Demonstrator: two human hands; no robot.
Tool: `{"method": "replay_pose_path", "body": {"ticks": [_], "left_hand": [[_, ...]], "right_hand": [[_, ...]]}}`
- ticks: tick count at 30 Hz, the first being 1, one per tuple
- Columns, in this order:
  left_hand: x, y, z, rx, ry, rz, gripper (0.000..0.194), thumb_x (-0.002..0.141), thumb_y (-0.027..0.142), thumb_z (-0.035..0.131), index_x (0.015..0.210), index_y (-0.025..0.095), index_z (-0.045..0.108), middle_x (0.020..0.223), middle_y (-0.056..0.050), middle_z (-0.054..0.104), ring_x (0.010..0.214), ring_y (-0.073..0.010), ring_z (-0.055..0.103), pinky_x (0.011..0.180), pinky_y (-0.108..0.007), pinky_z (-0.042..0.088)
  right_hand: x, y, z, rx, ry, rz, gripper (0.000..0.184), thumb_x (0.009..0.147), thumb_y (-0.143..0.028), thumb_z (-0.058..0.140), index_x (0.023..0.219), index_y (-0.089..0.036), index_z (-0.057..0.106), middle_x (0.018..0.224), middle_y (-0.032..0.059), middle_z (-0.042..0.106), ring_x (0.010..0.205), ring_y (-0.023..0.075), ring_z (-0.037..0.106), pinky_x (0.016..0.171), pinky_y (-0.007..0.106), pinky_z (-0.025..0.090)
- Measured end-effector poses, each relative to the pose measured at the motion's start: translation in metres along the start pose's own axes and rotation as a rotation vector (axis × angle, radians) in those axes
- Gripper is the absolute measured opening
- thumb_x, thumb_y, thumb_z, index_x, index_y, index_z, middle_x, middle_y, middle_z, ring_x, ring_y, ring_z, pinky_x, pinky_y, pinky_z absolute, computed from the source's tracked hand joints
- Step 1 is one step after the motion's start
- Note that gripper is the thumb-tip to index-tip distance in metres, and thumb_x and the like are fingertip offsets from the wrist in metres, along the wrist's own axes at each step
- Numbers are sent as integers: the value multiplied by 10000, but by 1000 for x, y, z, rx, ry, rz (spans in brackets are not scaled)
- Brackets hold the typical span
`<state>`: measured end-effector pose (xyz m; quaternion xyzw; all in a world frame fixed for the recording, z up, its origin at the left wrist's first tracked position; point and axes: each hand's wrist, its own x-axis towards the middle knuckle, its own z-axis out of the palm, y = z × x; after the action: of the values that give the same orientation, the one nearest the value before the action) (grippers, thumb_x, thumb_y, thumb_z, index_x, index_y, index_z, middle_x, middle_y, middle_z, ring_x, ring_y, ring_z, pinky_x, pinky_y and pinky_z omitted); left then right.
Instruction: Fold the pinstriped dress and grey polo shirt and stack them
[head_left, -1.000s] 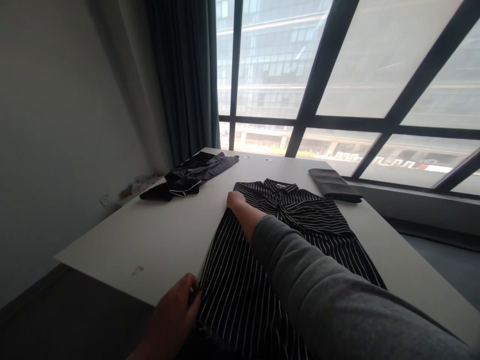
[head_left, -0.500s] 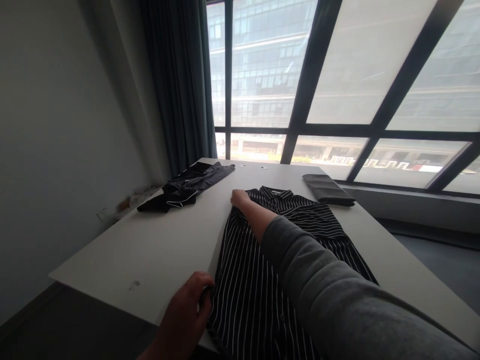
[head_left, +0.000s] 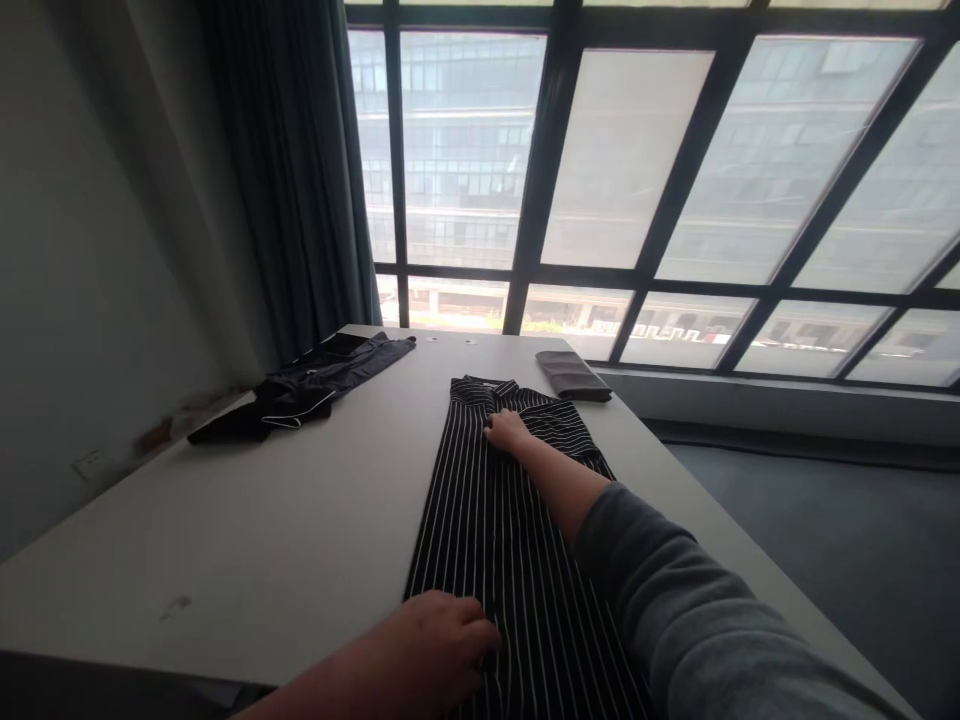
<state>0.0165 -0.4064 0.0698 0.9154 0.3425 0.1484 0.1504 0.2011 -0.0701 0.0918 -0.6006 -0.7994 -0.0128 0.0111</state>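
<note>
A black shirt with white stripes (head_left: 459, 500) lies lengthwise on the table, its collar at the far end. Its left side is folded inward over the front, and a sleeve lies folded across the upper right. With fingers closed on the fabric just below the collar, my right hand (head_left: 508, 430) holds the edge of the folded-in side. Lower down, my left hand (head_left: 442, 645) is closed on the same edge near the hem, its fingertips partly hidden. My right forearm, in a grey sleeve, covers part of the shirt's right side.
On the white table (head_left: 315, 520), a dark garment with white piping (head_left: 322, 375) lies crumpled at the far left. A folded dark grey cloth (head_left: 571, 376) rests near the far right edge. Beyond stand a curtain (head_left: 292, 180) and large windows.
Both hands have moved inward from the shirt's left edge, folding that side over toward the middle. The view has turned to the right.
</note>
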Motion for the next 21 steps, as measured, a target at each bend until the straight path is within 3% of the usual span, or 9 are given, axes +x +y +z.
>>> {"method": "replay_pose_path", "body": {"ticks": [3,6,10,14,17,21], "left_hand": [[2,-7,2,-37,73,-97,309,923,278,727,1226,265,669,1173,-47,713,1026,-237,686,923,-363,558],[0,-25,13,32,174,-192,396,990,274,627,1386,254,631,1426,-89,644,1303,-291,598,1102,-470,501],[-13,-58,42,130,88,-194,647,1018,377,592,1627,268,404,1682,-89,377,1561,-343,337,1247,-552,365],[-29,-68,47,97,25,-155,695,1058,468,512,1682,318,246,1726,-69,229,1599,-320,254,1298,-553,277],[-34,-62,33,2,-10,-154,556,1093,467,439,1637,385,358,1713,-22,265,1590,-308,281,1296,-565,284],[-30,-57,26,-63,45,-141,434,1108,378,423,1524,415,541,1681,26,367,1575,-286,325,1310,-572,250]], "right_hand": [[-5,5,9,26,12,8,562,1035,-432,488,1498,-130,585,1518,217,515,1395,329,462,1183,401,309],[-3,0,11,61,32,-7,571,1076,-435,385,1546,-139,521,1600,203,418,1464,325,375,1209,405,273],[7,-10,17,98,-50,-56,619,1084,-537,355,1596,-208,465,1677,156,334,1545,309,272,1244,426,229],[17,-14,35,110,-159,-14,687,1058,-639,344,1663,-313,337,1746,115,197,1595,389,157,1241,644,133],[23,-12,47,111,-159,11,704,1059,-655,296,1692,-357,220,1772,79,76,1615,406,47,1224,711,27],[36,-11,52,105,-154,5,698,1055,-667,259,1691,-384,200,1776,49,61,1623,379,18,1232,704,1]]}}
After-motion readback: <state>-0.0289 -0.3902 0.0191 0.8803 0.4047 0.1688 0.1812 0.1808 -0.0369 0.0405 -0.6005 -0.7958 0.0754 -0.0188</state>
